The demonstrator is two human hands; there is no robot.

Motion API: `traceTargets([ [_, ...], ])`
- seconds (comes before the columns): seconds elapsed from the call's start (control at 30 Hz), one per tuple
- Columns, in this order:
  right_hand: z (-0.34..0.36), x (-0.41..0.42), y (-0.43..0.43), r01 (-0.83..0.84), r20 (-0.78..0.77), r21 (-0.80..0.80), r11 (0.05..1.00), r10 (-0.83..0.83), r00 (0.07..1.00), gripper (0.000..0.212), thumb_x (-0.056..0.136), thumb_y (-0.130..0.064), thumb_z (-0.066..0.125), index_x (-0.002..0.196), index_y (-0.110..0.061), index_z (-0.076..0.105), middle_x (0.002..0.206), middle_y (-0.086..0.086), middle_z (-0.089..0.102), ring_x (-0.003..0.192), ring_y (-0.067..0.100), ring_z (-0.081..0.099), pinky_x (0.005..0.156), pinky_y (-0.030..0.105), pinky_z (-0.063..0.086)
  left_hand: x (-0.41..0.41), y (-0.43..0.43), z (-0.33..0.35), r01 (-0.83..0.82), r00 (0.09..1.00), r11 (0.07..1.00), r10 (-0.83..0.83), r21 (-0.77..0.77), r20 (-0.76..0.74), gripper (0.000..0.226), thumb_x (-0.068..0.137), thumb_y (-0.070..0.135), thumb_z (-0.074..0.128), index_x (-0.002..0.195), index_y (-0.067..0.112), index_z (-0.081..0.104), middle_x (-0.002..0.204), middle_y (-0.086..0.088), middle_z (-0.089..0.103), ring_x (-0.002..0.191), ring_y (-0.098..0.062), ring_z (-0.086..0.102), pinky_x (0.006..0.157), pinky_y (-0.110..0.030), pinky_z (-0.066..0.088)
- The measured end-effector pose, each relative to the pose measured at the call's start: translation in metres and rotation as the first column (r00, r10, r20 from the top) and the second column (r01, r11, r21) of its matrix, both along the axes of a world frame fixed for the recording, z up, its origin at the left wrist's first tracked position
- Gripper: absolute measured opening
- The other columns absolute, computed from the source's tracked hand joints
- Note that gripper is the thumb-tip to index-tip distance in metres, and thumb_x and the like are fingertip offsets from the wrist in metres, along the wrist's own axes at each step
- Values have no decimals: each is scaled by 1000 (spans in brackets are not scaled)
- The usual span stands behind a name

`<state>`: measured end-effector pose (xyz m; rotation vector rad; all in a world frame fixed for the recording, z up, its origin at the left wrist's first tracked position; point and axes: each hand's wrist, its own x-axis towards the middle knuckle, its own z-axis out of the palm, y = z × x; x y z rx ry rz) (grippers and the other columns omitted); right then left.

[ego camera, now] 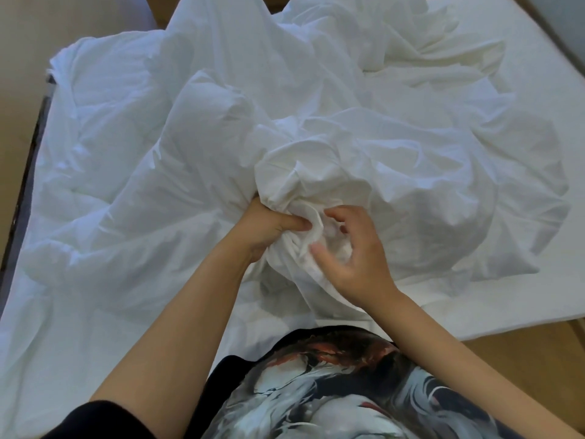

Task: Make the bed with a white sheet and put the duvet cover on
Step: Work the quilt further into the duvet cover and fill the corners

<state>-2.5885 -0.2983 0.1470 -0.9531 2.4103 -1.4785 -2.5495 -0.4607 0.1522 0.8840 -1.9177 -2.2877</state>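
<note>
Cloth [316, 172], white and bunched, is piled on the bed [538, 58] past the hands. A fistful is gripped by the left hand [269, 229]; the right hand [354, 258] is spread loose beside it, nothing held. The open edge should be found, then pulled wide.

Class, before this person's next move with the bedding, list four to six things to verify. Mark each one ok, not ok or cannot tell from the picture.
1. Grip of the left hand on the bunched white fabric: ok, thumb and fingers pinch a fold.
2. Grip of the right hand on the same bunch: cannot tell, its curled fingers are blurred above the folds.
3. Corner or opening of the cover located: cannot tell, the folds hide it.
4. Fabric spread flat over the mattress: not ok, it lies in a crumpled heap.
5. Both arms free of the fabric: ok.
</note>
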Motion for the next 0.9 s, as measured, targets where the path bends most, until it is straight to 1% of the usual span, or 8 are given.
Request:
traceTargets([
  [0.13, -9, -12, -11, -194, 102, 302, 933, 171, 980, 57, 81, -20, 64, 134, -12, 43, 128, 3, 47, 117, 19, 41, 94, 21, 33, 4, -2, 2, 65, 998, 998, -65, 2, -24, 45, 51, -1, 70, 93, 15, 66, 89, 0, 72, 93, -19, 68, 78, -29, 56],
  [0.23, -16, -19, -14, -227, 26, 338, 913, 232, 972, 45, 84, -6, 57, 128, -7, 48, 123, 10, 52, 111, 27, 46, 82, 25, 34, 9, -5, 4, 125, 992, 992, -125, 31, -7, 45, 53, -4, 66, 95, 9, 67, 96, -9, 70, 100, -27, 65, 89, -37, 54],
  [0.3, -18, -21, -14, -215, 15, 342, 915, 224, 974, 42, 84, 0, 52, 126, -7, 49, 120, 9, 54, 108, 26, 48, 75, 21, 29, 11, -6, 5, 146, 989, 986, -143, 80, -41, 41, 55, -3, 69, 92, 13, 70, 94, -6, 71, 96, -23, 67, 83, -34, 56],
  [0.43, -20, -15, -11, -183, 114, 230, 956, 160, 980, 52, 79, 7, 46, 128, -10, 49, 121, 7, 54, 109, 19, 50, 85, 21, 36, 14, -1, 6, 91, 994, 975, -77, 204, -77, 44, 62, 11, 75, 104, 16, 65, 96, 0, 73, 95, -15, 69, 73, -22, 54],
  [0.6, -19, -13, -10, -57, 461, -33, 998, 66, 885, 50, 80, 13, 37, 112, -14, 63, 106, -8, 66, 101, 4, 59, 84, 15, 46, 17, -1, 7, -6, 1000, 931, 1, 366, 16, 66, 66, 41, 74, 124, 16, 56, 117, -4, 68, 108, -18, 64, 87, -31, 53],
  [0.77, -17, -21, -10, -17, 532, -96, 995, 66, 844, 45, 84, 14, 43, 84, -23, 68, 82, -11, 66, 79, 2, 61, 72, 16, 47, 11, 7, 7, -140, 989, 988, 136, 68, 61, 48, 53, 16, 72, 101, 16, 65, 92, 0, 73, 87, -15, 69, 77, -32, 55],
  [0.83, -17, -21, -9, -16, 505, -72, 997, 50, 862, 45, 83, 16, 43, 80, -23, 64, 82, -9, 63, 73, -3, 58, 68, 12, 45, 12, 9, 6, -142, 989, 990, 141, 13, 41, 39, 52, 12, 69, 91, 20, 66, 81, 5, 73, 79, -11, 69, 72, -30, 56],
  [0.9, -17, -16, -9, -8, 469, -47, 999, 30, 882, 42, 83, 16, 42, 80, -22, 62, 87, -2, 62, 75, -3, 56, 68, 9, 43, 14, 11, 4, -163, 986, 986, 164, -21, 12, 36, 60, 15, 72, 95, 22, 66, 89, 4, 73, 84, -13, 69, 76, -30, 56],
])
